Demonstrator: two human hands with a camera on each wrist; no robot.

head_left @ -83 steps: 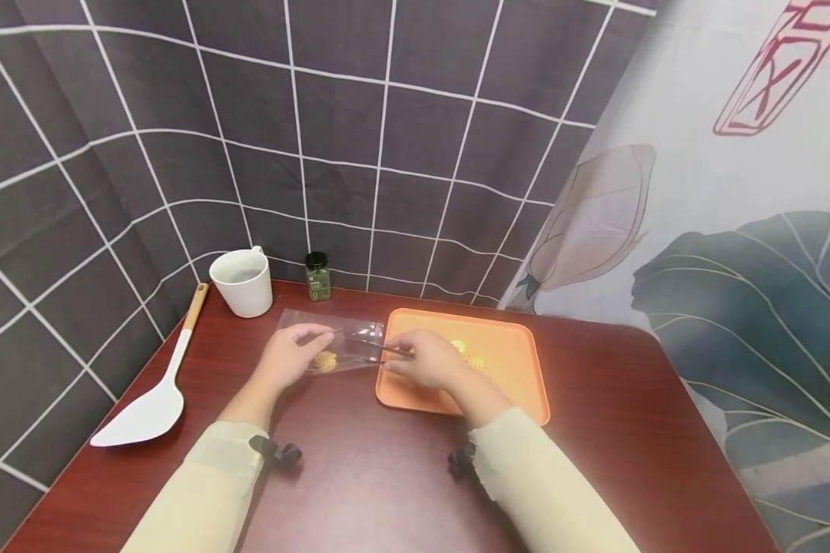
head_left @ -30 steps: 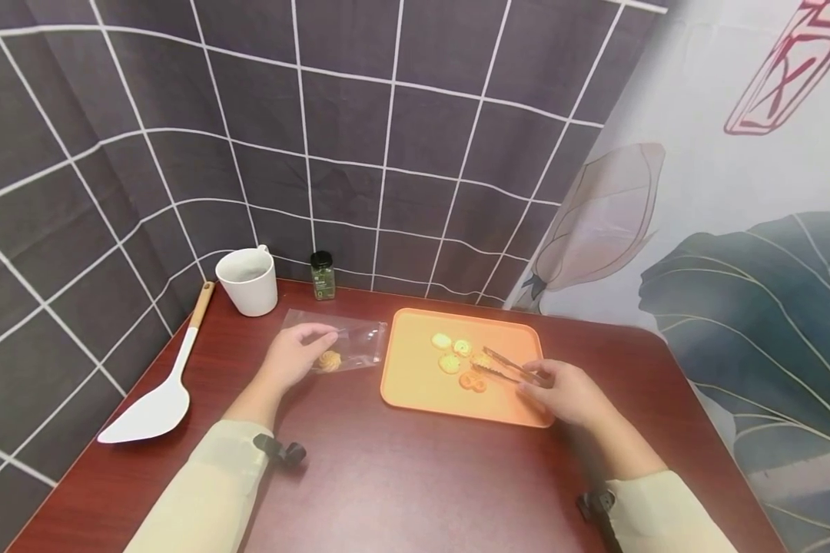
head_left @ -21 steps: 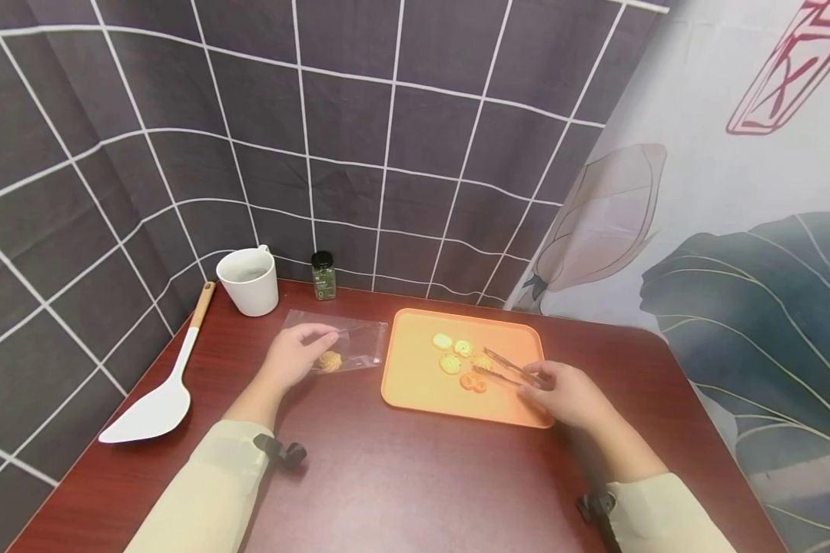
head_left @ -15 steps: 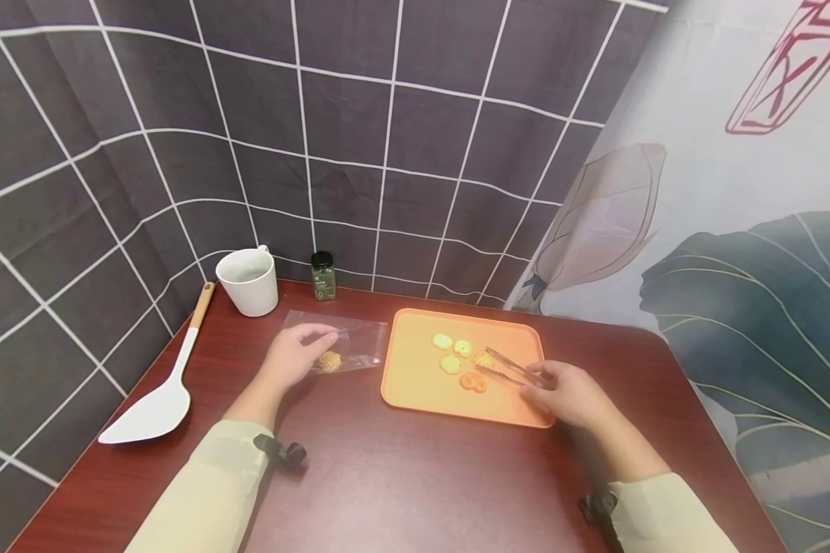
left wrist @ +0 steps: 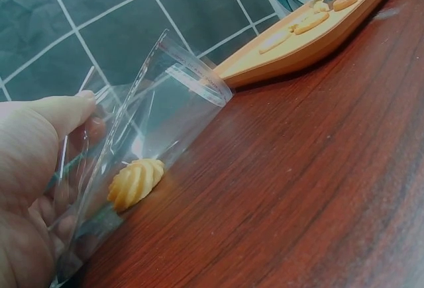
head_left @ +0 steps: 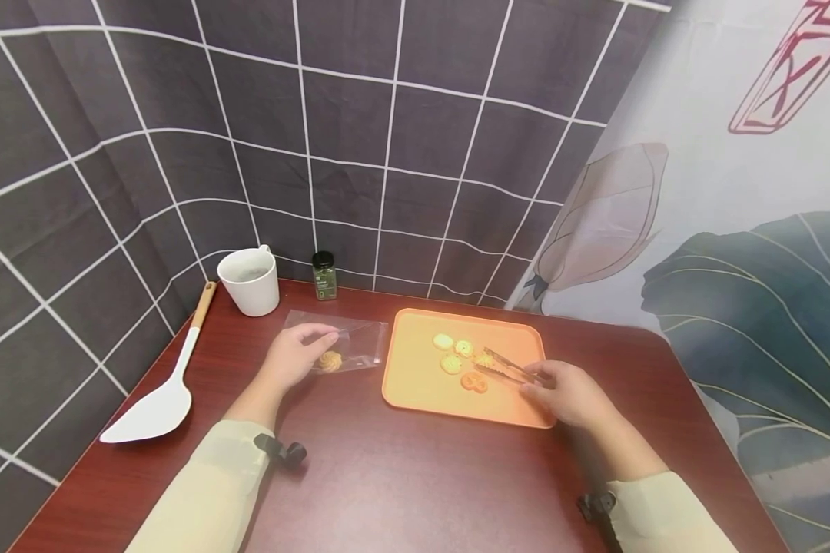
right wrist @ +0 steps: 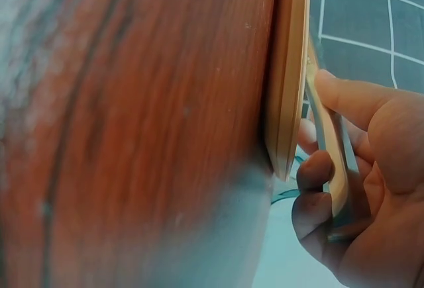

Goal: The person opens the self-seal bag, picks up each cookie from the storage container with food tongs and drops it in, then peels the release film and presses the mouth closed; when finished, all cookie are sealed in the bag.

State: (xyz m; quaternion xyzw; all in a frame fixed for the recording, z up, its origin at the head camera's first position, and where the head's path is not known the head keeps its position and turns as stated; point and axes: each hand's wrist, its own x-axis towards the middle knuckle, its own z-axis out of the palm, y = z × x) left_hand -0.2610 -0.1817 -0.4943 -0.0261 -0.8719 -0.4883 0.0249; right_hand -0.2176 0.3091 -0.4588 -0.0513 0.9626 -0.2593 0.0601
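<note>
My left hand (head_left: 296, 355) pinches the upper layer of a clear plastic bag (left wrist: 179, 112) between thumb and fingers. Inside the bag lies one swirled butter cookie (left wrist: 136, 183). My right hand (head_left: 569, 392) grips metal tongs (head_left: 508, 367) over the right part of an orange tray (head_left: 415, 395). The tong tips straddle a swirled cookie (head_left: 483, 359). Beside it on the tray lie a pretzel-shaped cookie (head_left: 474, 382) and several pale round cookies (head_left: 451, 363). In the right wrist view the tongs' handle runs through the curled fingers, with the tips out of sight behind the tray's rim.
At the back left stand a white mug (head_left: 249, 284) and a small green jar (head_left: 323, 276) with a black lid. A white turner (head_left: 155, 407) with a wooden handle lies along the left edge of the brown table (head_left: 387, 476). A grey tiled curtain (head_left: 346, 115) hangs behind.
Since the earliest frame, my right hand has moved from the bag's mouth rightward to the tray with the tongs. Over the last second both hands have stayed nearly still.
</note>
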